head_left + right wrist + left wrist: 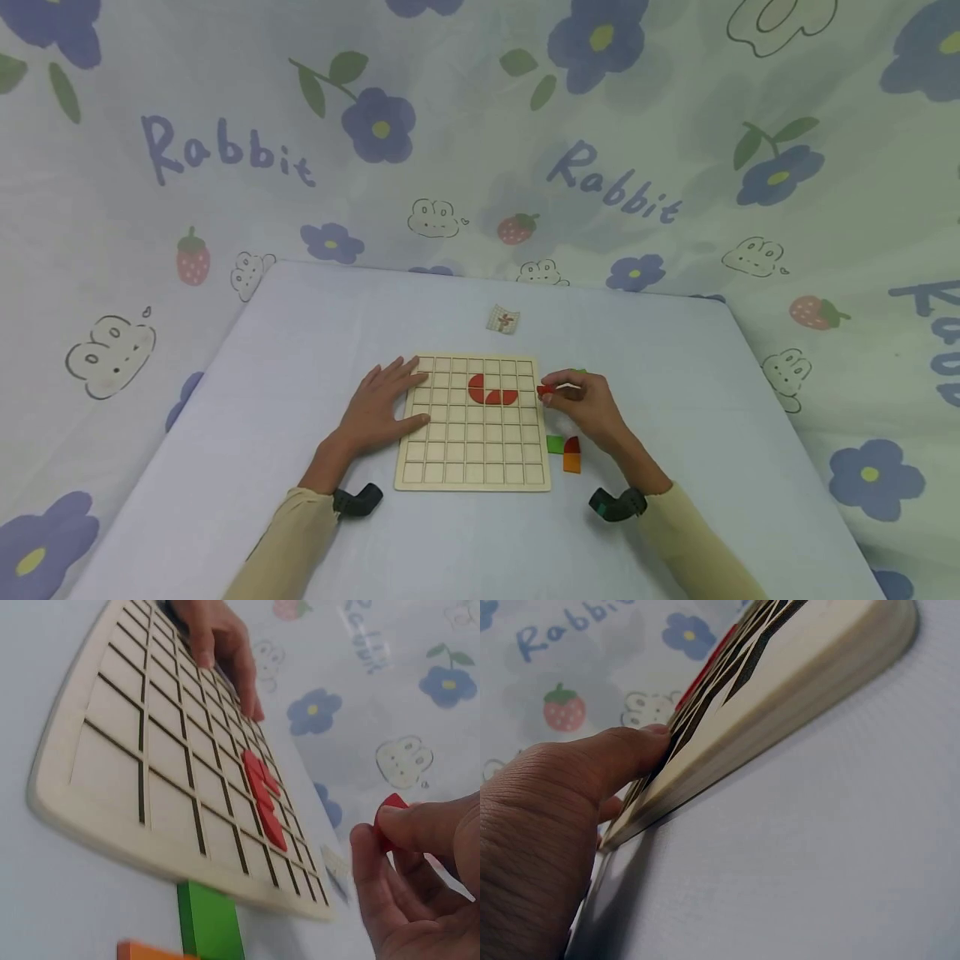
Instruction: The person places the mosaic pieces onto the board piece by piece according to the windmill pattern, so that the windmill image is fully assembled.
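Note:
A light wooden grid board (474,458) lies on the white table, with several red quarter-round pieces (477,390) set in its upper cells. My left hand (380,406) rests on the board's left edge, fingers spread, the thumb lying over the rim in the left wrist view. Just off the board's right edge, my right hand (588,406) pinches a red piece (388,817) between thumb and fingertips. Below that hand lie a green piece (555,444), another red piece (572,445) and an orange piece (572,462).
Beyond the board lies a small paper card (503,319) with a red pattern on a grid. A bit of another green piece (581,371) shows behind the right hand. Printed cloth (465,150) hangs behind the table.

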Motion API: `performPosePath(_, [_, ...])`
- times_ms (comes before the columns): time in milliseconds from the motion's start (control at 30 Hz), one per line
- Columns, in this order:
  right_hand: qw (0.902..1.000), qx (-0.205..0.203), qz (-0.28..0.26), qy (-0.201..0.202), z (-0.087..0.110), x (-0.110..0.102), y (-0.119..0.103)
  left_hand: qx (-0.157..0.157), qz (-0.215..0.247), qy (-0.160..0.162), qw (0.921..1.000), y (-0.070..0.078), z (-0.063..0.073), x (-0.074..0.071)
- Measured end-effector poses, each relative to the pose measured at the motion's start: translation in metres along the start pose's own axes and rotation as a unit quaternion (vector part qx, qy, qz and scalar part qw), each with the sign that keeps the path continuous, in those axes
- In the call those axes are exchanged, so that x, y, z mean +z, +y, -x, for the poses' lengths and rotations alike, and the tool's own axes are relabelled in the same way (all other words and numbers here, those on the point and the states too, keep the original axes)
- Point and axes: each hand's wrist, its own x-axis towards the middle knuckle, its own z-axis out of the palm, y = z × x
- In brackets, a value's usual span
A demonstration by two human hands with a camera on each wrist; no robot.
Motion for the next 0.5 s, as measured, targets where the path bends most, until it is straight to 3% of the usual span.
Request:
performPosePath(267, [0.9997, -0.008, -0.015, 0.015, -0.007, 0.026, -0.007, -0.002, 0.011, 0.002, 0.9999, 0.001, 0.001, -0.001])
performPosePath(500, [0.9924, -0.084, -0.081, -0.037, -0.007, 0.042, -0.009, 0.002, 0.007, 0.006, 1.0, 0.0, 0.001, 0.0])
